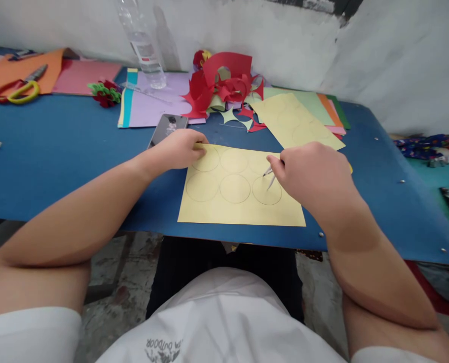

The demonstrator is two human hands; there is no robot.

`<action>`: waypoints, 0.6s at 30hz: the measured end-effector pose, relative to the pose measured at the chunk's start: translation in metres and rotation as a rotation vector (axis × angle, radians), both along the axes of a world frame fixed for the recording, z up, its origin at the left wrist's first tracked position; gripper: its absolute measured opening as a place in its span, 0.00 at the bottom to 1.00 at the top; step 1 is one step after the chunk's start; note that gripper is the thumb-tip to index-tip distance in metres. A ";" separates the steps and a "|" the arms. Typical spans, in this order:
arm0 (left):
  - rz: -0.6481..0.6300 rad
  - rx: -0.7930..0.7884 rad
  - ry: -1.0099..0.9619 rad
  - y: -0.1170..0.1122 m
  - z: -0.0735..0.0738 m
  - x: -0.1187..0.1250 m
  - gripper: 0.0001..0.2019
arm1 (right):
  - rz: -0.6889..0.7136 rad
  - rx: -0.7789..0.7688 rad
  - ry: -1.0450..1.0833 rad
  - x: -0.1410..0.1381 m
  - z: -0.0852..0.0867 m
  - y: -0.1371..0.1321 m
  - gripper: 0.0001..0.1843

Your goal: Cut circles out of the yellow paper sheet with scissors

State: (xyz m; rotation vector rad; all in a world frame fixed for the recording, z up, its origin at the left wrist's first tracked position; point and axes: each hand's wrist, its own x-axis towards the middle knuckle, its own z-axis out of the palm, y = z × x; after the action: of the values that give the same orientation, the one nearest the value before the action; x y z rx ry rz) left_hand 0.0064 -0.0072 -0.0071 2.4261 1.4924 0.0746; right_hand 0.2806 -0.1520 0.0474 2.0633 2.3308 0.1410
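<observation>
Head view
Sheet: a pale yellow paper sheet (pixel 243 204) with six pencilled circles lies flat near the front edge of the blue table (pixel 58 156).
Left hand: the left hand (pixel 179 148) presses, fingers curled, on the sheet's far left corner, pinning it down.
Right hand: the right hand (pixel 315 174) is closed around a thin metal compass (pixel 270 176) (mostly hidden by the fingers), its tips touching the lower right circle.
Beside: a dark phone (pixel 167 128) lies just behind the left hand.
Beyond: a heap of red paper scraps (pixel 224 83), a clear plastic bottle (pixel 143 43), more coloured sheets (pixel 311 108).
Far left: red and yellow scissors (pixel 18 88) on orange paper.
</observation>
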 end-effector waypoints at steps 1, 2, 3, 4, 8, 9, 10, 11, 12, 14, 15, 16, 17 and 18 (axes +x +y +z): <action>-0.001 0.001 0.001 0.000 0.000 0.000 0.28 | -0.039 0.003 -0.020 -0.004 0.001 -0.001 0.35; -0.002 0.002 0.001 0.000 0.000 0.000 0.28 | -0.065 0.004 -0.042 -0.009 0.002 -0.002 0.33; -0.002 0.002 0.002 0.000 0.000 0.000 0.28 | -0.065 -0.002 -0.060 -0.013 0.004 -0.002 0.31; -0.002 0.003 0.002 0.000 0.000 -0.001 0.27 | -0.047 -0.017 -0.074 -0.017 0.006 -0.004 0.29; -0.004 0.007 0.004 0.000 0.000 -0.001 0.28 | 0.071 -0.071 -0.106 -0.023 0.012 -0.012 0.23; -0.006 0.007 0.004 0.000 0.000 -0.001 0.28 | 0.101 -0.073 -0.111 -0.022 0.012 -0.015 0.22; -0.006 0.005 0.005 0.000 0.000 -0.001 0.28 | 0.129 -0.071 -0.116 -0.019 0.012 -0.019 0.22; -0.006 0.002 0.005 0.000 0.000 -0.001 0.29 | 0.154 -0.068 -0.122 -0.016 0.012 -0.023 0.22; -0.005 0.000 0.005 0.000 0.000 -0.001 0.29 | 0.175 -0.063 -0.127 -0.013 0.012 -0.028 0.21; -0.001 -0.002 0.001 0.000 0.001 0.000 0.29 | 0.209 -0.055 -0.136 -0.004 0.010 -0.038 0.19; 0.002 -0.002 0.000 0.000 0.001 0.000 0.29 | 0.225 -0.050 -0.138 0.001 0.009 -0.043 0.17; 0.003 -0.002 -0.002 -0.001 0.001 0.000 0.29 | 0.248 -0.044 -0.133 0.006 0.008 -0.047 0.17; 0.002 -0.002 -0.002 -0.001 0.001 0.001 0.29 | 0.266 -0.039 -0.125 0.012 0.007 -0.050 0.17; 0.001 -0.003 -0.002 -0.001 0.002 0.001 0.30 | 0.276 -0.039 -0.114 0.018 0.005 -0.051 0.18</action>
State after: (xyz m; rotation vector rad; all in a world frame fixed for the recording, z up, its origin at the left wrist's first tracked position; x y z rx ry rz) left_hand 0.0072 -0.0087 -0.0053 2.4218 1.4921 0.0749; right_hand 0.2989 -0.2034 0.0527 1.6609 2.5118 0.2102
